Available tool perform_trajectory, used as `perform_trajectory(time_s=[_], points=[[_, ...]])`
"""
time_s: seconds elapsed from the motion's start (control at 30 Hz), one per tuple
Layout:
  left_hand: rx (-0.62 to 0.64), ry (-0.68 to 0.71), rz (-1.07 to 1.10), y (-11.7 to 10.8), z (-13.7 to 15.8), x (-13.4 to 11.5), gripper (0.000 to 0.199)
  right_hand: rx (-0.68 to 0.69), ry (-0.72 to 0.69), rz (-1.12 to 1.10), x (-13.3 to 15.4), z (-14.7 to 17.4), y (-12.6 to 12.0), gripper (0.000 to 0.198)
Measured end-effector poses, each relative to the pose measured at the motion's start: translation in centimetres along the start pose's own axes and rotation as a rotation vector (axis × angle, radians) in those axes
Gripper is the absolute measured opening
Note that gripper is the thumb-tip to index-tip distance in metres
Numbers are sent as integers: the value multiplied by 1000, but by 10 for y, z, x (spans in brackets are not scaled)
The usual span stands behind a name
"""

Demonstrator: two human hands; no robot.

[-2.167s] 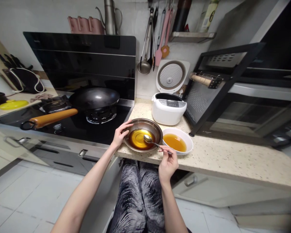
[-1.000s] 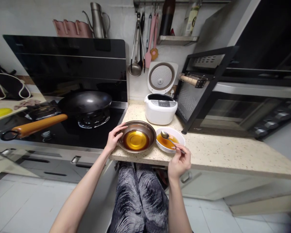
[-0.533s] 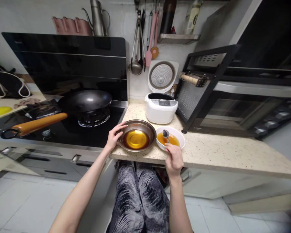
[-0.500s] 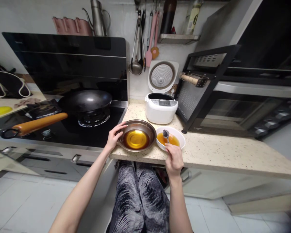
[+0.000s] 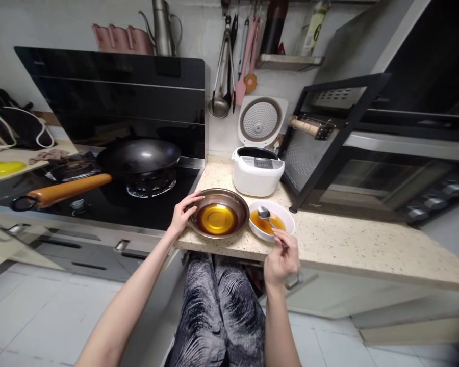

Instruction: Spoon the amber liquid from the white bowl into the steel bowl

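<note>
1. Left hand (image 5: 183, 214) lies at the left side of the metal bowl (image 5: 226, 197), fingers loosely spread, with fingertips on its rim.
2. Right hand (image 5: 282, 259) pinches the handle of the spoon (image 5: 263, 213) between thumb and fingers, at the near edge of the white bowl (image 5: 289, 217).
3. From that pinch the spoon slants forward and to the left, its head over the white bowl; whether it touches the liquid there cannot be told.
4. Both bowls stand side by side on the speckled table (image 5: 352, 250), near its front edge, the metal one on the left, between the two hands.
5. Clear amber liquid (image 5: 217, 219) covers the bottom of the metal bowl, golden in the middle and darker around the edge.
6. Orange-brown liquid (image 5: 278, 222) lies in the white bowl.
7. Behind them stands a white rice cooker (image 5: 257, 179), lid raised; its inside is too dark to read.
</note>
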State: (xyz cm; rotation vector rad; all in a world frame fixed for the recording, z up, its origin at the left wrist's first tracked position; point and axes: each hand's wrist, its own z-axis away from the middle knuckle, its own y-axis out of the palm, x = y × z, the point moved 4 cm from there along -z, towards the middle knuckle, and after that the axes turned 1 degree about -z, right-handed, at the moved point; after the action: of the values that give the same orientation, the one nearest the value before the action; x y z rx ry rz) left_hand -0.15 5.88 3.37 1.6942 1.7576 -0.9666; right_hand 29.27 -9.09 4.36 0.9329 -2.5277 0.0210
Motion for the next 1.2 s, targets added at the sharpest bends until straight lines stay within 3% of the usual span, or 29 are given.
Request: perform_trajectory(time_s=[0.13,0.47,1.2], points=[[-4,-5,4,0,0,0,35,-86,175,-128,9,8,6,10],[-17,25,9,0,0,0,34,268,304,-240,19,39,41,13],[-45,46,-22,0,1,-11,34,277,494,-276,11,52,48,17]])
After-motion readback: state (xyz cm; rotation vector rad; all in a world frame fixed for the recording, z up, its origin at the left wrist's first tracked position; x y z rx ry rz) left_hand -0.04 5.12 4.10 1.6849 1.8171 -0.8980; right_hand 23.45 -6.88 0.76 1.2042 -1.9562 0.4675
